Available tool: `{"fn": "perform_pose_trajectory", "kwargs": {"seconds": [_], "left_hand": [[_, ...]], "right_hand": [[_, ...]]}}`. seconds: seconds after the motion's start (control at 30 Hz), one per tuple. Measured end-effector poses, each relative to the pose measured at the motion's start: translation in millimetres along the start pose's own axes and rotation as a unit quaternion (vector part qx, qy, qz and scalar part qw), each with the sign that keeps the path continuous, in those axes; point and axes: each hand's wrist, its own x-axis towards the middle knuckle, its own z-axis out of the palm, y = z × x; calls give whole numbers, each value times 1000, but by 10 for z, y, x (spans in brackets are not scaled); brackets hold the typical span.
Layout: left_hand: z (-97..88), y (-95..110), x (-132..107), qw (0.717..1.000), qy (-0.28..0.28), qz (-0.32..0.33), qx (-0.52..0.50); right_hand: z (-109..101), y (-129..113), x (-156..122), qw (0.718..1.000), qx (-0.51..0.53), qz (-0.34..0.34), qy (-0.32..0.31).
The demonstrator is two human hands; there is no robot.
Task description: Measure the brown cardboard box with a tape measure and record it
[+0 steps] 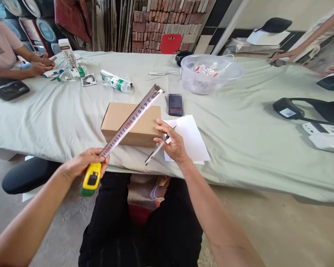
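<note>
My left hand grips a yellow tape measure near the table's front edge. Its metal blade runs diagonally up and to the right above a brown cardboard box lying on the cloth. My right hand is closed on a silver pen, with the fingers by the box's right end. Under and beside that hand lies a white sheet of paper.
A phone lies behind the paper and a clear plastic bowl stands further back. Water bottles and small items sit at the back left by a seated person's hands. Black and white devices lie at the right.
</note>
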Motion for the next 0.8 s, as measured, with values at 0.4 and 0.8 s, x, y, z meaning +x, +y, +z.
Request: {"fn": "perform_pose_trajectory", "kwargs": {"seconds": [0.4, 0.8], "left_hand": [[808, -671, -296, 986, 135, 24, -97], [1371, -717, -198, 977, 197, 8, -85]], "right_hand": [[-148, -448, 330, 992, -23, 107, 55], [-133, -419, 454, 989, -27, 130, 64]]}}
